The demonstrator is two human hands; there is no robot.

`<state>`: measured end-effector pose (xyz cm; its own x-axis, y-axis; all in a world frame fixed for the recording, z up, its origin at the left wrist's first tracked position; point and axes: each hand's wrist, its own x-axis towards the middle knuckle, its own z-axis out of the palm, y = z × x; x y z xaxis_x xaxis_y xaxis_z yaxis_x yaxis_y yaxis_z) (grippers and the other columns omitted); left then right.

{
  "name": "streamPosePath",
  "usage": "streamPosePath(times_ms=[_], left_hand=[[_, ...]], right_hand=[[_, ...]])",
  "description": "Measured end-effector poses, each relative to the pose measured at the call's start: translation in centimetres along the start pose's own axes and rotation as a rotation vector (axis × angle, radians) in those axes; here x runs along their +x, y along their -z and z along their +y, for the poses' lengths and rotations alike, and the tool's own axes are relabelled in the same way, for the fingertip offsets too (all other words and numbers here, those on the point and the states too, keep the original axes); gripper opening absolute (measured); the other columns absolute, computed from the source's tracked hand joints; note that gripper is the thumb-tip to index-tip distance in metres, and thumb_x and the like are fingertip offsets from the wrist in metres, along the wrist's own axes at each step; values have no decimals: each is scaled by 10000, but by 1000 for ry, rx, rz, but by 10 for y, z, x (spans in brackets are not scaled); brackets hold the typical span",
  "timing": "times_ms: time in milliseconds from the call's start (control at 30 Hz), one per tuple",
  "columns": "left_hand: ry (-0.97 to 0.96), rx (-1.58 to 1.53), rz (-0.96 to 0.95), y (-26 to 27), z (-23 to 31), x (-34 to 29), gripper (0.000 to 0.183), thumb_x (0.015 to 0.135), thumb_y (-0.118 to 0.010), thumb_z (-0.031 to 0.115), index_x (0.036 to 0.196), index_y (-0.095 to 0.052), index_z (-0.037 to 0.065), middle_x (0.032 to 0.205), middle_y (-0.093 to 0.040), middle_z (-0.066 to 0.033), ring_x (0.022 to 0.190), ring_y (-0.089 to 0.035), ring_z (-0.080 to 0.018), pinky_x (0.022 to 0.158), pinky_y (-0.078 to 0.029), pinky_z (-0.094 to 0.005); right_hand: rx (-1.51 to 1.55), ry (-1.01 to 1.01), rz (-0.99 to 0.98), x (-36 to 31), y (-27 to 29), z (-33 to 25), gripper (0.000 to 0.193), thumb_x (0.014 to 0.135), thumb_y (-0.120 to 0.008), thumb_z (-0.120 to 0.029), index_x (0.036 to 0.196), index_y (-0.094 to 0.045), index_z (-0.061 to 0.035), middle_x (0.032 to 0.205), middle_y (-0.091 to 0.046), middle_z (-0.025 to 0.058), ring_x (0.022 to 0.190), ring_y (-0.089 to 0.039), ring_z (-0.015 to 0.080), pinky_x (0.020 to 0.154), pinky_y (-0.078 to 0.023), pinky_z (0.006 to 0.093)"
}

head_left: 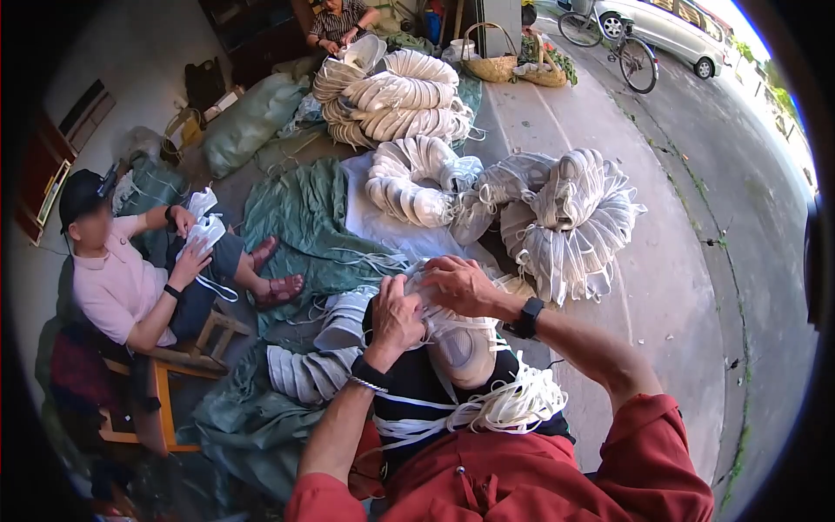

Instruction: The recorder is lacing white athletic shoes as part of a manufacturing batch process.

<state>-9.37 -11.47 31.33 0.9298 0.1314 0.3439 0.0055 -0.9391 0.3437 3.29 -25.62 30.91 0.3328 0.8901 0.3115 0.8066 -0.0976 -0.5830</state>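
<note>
A stack of white moulded cup-shaped pieces with loose white straps [457, 344] is held over the lap, against a black striped apron. The left hand [396, 315] is closed around the stack's left side, fingers curled onto it. The right hand [459, 284] is laid over the top of the stack, fingers bent and gripping the uppermost piece. Tangled white straps [513, 404] are spilled beside the stack. Large ring-shaped bundles of the same white pieces [570, 217] are laid ahead on a green tarpaulin [300, 217]. At the left, another person [130, 270] is seated on a wooden stool [187, 357], with white pieces held in both hands.
</note>
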Motion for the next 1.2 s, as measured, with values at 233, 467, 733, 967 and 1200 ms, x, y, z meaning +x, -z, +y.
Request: streamPosePath(times_ms=[233,467,733,967,1200], left_hand=[[-46,-21,-71,1,10,6,89,615,-619,44,701,-605,25,1201,-453,-234,1095,-423,-389,893,-377,-419],[187,-262,91,-18,4,-14,140,662,-665,113,741,-590,25,1173,-459,-252,1073,-455,-391,912,-368,-423],[54,-92,92,-4,4,-11,156,650,-611,33,790,-544,18,1105,-477,-257,1020,-467,-400,866,-387,-443],[59,-143,205,-25,0,-15,115,652,-612,56,736,-540,22,1070,-481,-214,1005,-446,-377,818,-394,-458],[85,-133,41,2,8,-13,118,642,-642,40,722,-560,14,1107,-491,-233,1040,-467,-399,870,-397,-436]], right_hand=[[-27,-16,29,-1,-1,-3,359,702,-657,-185,1054,-588,-172,1199,-493,62,1147,-429,273,889,-345,436],[19,29,26,-1,-1,9,369,704,-684,-176,1049,-559,-135,1197,-487,91,1111,-453,302,850,-386,416],[90,117,-38,2,9,6,161,717,-643,-117,796,-517,-53,1120,-508,170,1039,-494,356,847,-409,423],[-27,209,-50,6,6,4,114,728,-605,-84,787,-526,-26,1117,-498,212,1050,-484,379,853,-415,425],[-40,255,-15,5,9,4,102,724,-574,-95,803,-565,-31,1055,-523,201,1051,-479,372,875,-401,418]])
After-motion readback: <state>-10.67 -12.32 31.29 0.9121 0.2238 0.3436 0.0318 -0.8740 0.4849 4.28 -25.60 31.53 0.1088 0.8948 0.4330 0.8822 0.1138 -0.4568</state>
